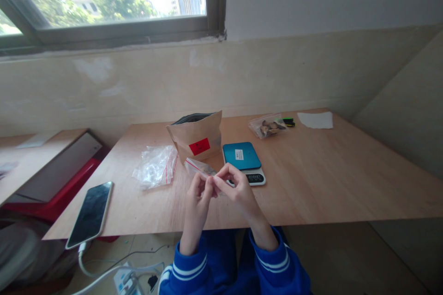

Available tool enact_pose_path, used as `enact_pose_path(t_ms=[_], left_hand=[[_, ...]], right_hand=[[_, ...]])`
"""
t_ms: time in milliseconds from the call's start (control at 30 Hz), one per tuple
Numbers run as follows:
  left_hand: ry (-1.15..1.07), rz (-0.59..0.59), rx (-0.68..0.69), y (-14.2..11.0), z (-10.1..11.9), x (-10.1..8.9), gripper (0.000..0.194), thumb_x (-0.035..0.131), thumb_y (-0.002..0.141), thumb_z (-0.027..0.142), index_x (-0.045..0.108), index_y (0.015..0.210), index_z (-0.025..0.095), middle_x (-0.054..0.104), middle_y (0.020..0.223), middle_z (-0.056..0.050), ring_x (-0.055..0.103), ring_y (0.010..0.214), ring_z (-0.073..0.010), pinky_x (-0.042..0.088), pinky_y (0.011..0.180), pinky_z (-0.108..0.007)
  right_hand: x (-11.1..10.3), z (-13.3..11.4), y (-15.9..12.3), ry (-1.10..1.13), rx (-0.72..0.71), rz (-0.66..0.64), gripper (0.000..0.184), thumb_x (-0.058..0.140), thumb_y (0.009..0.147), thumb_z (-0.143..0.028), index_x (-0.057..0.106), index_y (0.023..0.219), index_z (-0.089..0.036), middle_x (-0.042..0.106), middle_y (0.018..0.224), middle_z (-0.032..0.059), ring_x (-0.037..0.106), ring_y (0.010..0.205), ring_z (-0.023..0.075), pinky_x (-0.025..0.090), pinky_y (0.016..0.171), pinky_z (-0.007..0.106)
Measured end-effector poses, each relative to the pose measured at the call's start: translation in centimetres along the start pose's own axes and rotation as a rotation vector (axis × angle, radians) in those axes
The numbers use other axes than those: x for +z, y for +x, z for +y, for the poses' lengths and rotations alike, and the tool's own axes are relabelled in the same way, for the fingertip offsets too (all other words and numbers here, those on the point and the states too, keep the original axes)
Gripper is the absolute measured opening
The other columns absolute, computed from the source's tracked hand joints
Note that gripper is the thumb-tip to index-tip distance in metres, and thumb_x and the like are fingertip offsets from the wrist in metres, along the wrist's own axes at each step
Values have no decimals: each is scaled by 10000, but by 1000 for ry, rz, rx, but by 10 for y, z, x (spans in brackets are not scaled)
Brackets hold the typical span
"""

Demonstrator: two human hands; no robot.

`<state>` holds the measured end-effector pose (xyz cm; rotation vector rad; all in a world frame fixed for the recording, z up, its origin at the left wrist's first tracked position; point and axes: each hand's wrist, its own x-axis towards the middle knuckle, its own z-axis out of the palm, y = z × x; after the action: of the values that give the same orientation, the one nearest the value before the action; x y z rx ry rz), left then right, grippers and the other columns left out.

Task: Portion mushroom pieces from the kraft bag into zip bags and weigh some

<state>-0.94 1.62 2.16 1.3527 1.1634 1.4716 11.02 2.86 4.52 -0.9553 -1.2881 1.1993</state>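
Both my hands pinch a small clear zip bag (199, 166) with a red seal line, held low over the front of the table. My left hand (199, 196) has thumb and fingers closed at its near edge. Fingertips of my right hand (237, 189) meet the left ones there; the bag's contents are mostly hidden. Just behind stands an open brown paper pouch (194, 136) with a red label. A blue-topped kitchen scale (242, 156) lies right of it, its display partly behind my right hand. Several empty clear zip bags (155, 166) lie to the left.
A clear bag of brown dried slices (272, 126) lies at the back, touching or near a green-and-black marker (289, 122). White paper (314, 120) is farther right. A phone (90, 214) with a white cable overhangs the front left edge. A power strip (128, 281) is below.
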Motion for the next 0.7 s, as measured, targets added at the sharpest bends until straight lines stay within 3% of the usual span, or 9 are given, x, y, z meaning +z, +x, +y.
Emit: enact_pose_path(t_ms=[100,333,700], left_hand=[[3,31,-3,1,0,-1,395,598,860,554,513,721,194,543,623,31,542,561,-98,457,536,-207],[-29,37,33,-2,0,-2,377,550,901,510,513,701,193,559,601,25,557,561,-104,469,546,-214],[151,-73,-24,-3,-1,1,279,569,867,388,561,667,194,641,570,-15,601,529,-135,445,507,-229]], right_hand=[[1,1,0,-65,3,16,223,694,780,-347,544,703,-201,582,658,-27,577,625,120,473,567,233],[-5,-1,0,14,21,-87,223,717,796,-365,596,727,-190,635,661,-19,605,644,127,473,638,261],[-16,-3,2,-107,-6,99,195,726,713,-321,624,599,-201,617,670,-3,540,662,146,452,655,284]])
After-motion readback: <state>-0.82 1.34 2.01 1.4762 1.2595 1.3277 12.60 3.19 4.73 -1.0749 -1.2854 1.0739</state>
